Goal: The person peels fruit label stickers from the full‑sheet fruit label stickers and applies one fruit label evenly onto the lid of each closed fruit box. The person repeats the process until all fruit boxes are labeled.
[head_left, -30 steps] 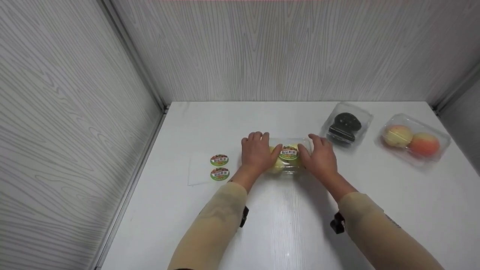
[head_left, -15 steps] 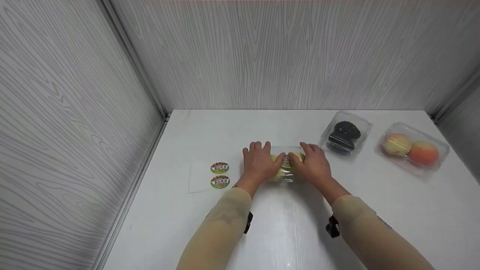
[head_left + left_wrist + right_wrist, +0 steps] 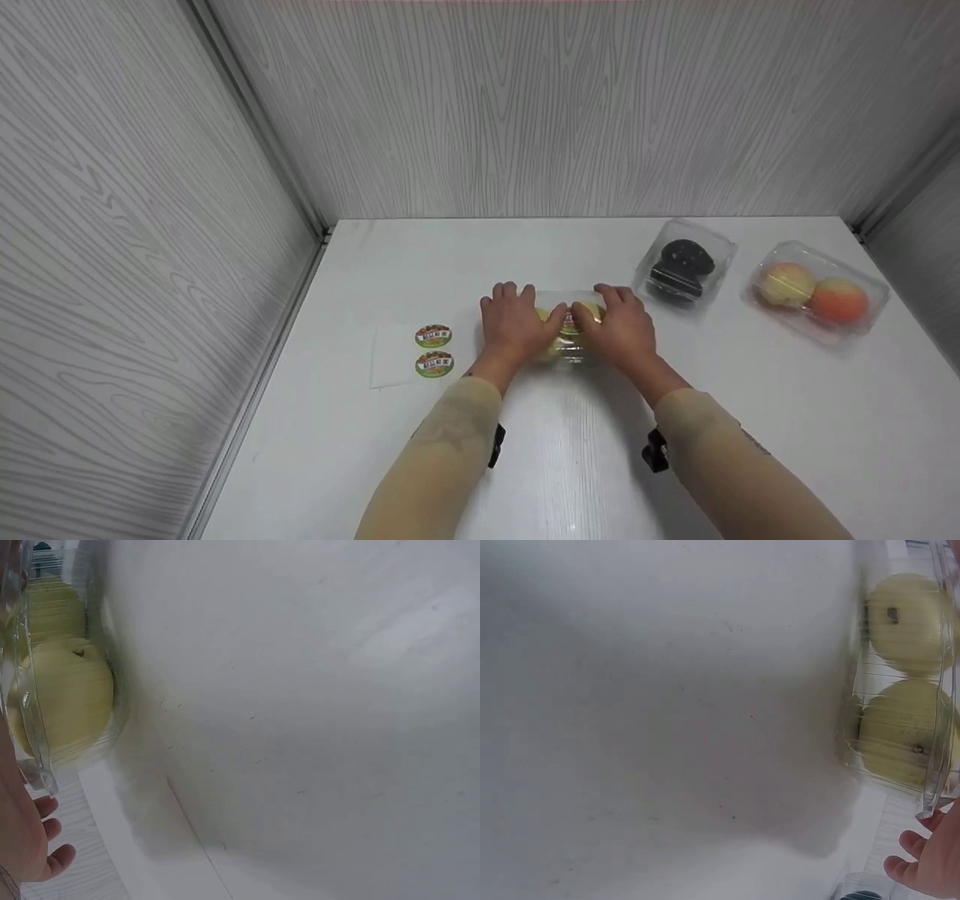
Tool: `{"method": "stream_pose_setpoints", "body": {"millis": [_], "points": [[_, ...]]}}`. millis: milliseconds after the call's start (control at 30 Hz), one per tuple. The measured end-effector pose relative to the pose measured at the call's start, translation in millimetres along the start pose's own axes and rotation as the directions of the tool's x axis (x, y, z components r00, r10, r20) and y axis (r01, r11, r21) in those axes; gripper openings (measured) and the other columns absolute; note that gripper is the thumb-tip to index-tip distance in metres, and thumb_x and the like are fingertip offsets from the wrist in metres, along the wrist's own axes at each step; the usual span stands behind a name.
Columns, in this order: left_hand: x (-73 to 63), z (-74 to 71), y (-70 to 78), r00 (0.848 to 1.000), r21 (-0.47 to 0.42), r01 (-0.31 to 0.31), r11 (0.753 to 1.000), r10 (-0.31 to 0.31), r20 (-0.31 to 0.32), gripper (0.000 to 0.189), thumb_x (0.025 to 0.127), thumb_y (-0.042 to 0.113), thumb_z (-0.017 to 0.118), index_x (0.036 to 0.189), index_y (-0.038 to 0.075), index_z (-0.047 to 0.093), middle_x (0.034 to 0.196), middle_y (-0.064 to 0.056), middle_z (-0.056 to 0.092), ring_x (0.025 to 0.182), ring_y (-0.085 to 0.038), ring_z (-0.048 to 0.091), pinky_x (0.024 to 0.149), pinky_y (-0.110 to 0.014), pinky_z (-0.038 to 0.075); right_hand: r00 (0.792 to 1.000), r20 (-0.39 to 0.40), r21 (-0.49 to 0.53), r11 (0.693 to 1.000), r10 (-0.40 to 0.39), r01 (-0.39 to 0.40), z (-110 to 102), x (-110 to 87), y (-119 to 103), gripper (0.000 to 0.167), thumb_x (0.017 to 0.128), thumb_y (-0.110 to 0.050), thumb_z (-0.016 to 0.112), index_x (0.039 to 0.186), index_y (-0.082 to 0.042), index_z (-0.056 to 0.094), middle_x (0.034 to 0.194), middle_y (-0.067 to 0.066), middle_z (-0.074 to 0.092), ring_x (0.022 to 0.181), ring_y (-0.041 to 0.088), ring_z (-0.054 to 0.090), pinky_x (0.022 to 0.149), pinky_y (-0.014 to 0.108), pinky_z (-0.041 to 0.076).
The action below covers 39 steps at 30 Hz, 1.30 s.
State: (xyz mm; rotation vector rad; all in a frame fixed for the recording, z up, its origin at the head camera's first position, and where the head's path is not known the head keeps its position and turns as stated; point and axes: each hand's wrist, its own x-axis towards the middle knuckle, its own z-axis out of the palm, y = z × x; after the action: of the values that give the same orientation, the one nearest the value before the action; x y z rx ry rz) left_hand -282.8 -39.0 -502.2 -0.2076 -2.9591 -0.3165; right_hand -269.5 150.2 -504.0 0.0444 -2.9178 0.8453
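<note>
A clear plastic clamshell box (image 3: 574, 358) sits on the white table, with yellow-green round fruits (image 3: 904, 727) inside. Over its left side lies my left hand (image 3: 511, 324), fingers spread forward. My right hand (image 3: 622, 324) lies across the right side in the same way. Both thumbs press on an oval fruit sticker (image 3: 570, 322) on the lid and partly cover it. In the left wrist view, a fruit (image 3: 67, 694) shows through the box wall, and fingertips (image 3: 61, 859) reach past the box's edge. Right fingertips (image 3: 900, 870) stand beside the box's corner in the right wrist view.
Left of the hands lies a backing sheet (image 3: 390, 364) bearing two oval stickers (image 3: 433, 350). At the back right is a clear box (image 3: 720, 262) with dark items; farther right, another (image 3: 874, 289) holds two peach-like fruits. Panelled walls (image 3: 487, 112) border the table.
My thumbs have moved inward over the sticker, the right hand shifting left, and now cover more of it. The head view has tilted slightly. The other boxes have not moved.
</note>
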Motion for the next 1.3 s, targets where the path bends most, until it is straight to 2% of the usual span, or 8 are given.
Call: {"method": "stream_pose_setpoints", "body": {"millis": [400,633,1000,1300], "points": [[-2.3,4.8,-0.7,0.999,-0.008,0.022,1.0,-0.023,-0.029,0.081,0.097,0.077,0.042,0.138,0.013,0.069,0.129,-0.012,0.065,0.125,-0.03,0.055,0.098,-0.05,0.045,0.998,-0.062,0.0,1.0,-0.008,0.008,9.3,0.1,-0.2,0.071,0.102,-0.057,0.059,0.15,-0.005,0.056,0.144,0.024,0.056,0.13,0.046,0.057,0.11,0.06,0.043],[-3.0,5.8,0.0,0.999,-0.01,0.03,1.0,-0.03,-0.031,0.083,0.096,0.077,0.044,0.142,0.013,0.068,0.132,-0.012,0.064,0.126,-0.03,0.054,0.099,-0.051,0.045,0.998,-0.056,-0.005,1.0,0.004,-0.005,9.9,-1.1,-0.7,0.071,0.101,-0.057,0.06,0.149,-0.005,0.056,0.144,0.024,0.055,0.13,0.046,0.057,0.111,0.06,0.042],[-2.1,4.0,2.4,0.999,0.0,0.035,0.999,-0.035,-0.032,0.082,0.095,0.078,0.046,0.139,0.013,0.069,0.128,-0.012,0.065,0.122,-0.03,0.056,0.098,-0.051,0.045,0.998,-0.056,-0.014,1.0,0.0,0.0,8.2,1.1,1.3,0.072,0.099,-0.057,0.061,0.15,-0.005,0.056,0.143,0.024,0.055,0.129,0.047,0.057,0.11,0.06,0.042],[-1.8,3.8,1.9,0.999,-0.005,0.03,1.0,-0.03,-0.045,0.076,0.096,0.074,0.048,0.135,0.013,0.07,0.126,-0.011,0.066,0.122,-0.03,0.057,0.097,-0.051,0.046,0.997,-0.079,-0.011,1.0,-0.019,0.018,9.1,1.8,0.9,0.067,0.1,-0.052,0.061,0.147,-0.005,0.057,0.14,0.025,0.057,0.126,0.047,0.059,0.109,0.059,0.044]]}}
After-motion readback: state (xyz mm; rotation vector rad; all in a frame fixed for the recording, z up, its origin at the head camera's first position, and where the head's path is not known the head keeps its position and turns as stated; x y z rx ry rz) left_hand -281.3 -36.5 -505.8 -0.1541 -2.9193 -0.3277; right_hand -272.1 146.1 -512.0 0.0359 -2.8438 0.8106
